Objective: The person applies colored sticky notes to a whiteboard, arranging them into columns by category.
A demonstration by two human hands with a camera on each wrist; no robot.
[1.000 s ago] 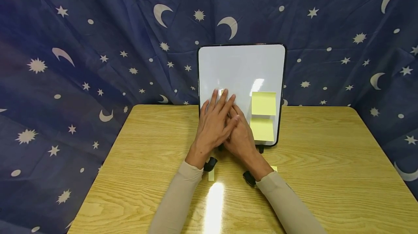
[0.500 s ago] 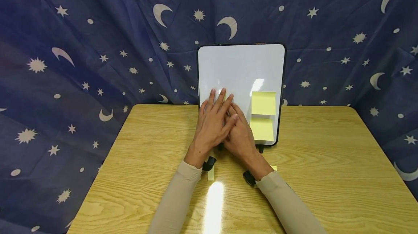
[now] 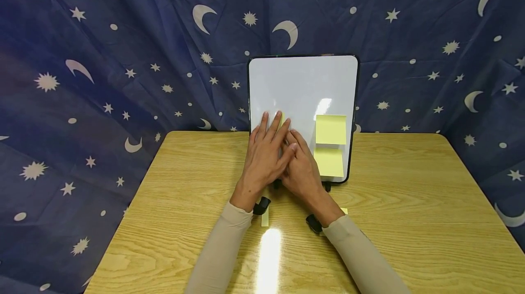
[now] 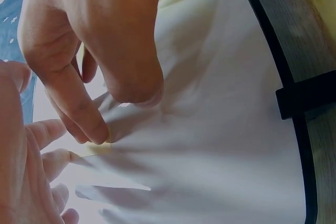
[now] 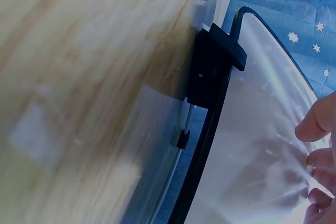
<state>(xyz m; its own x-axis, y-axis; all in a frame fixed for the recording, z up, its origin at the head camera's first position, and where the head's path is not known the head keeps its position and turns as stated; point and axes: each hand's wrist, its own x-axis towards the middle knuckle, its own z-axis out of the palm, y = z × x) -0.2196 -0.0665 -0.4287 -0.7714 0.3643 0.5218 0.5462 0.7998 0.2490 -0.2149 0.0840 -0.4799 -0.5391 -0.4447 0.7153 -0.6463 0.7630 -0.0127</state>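
A whiteboard (image 3: 303, 84) with a black rim stands upright at the back of the table. My left hand (image 3: 262, 157) lies with spread, extended fingers over its lower left part. A yellow sticky note (image 3: 281, 121) shows between those fingers, mostly hidden beneath them. Just right of it, my right hand (image 3: 302, 168) reaches to the board, partly under the left thumb. In the left wrist view, a right fingertip touches the yellow sticky note (image 4: 100, 148), with the right thumb apart from it. Left fingertips (image 4: 58, 163) are close beside.
Two yellow sticky notes, an upper one (image 3: 330, 130) and a lower one (image 3: 329, 162), are stuck on the board's right side. Black feet (image 3: 326, 187) hold its lower edge. A pale yellow strip (image 3: 265, 219) lies on the wooden table (image 3: 164, 221). Behind hangs a blue star-patterned cloth (image 3: 135, 34).
My left hand has slid slightly to the left, and a little more of the sticky note shows between its fingers. The right hand has barely moved.
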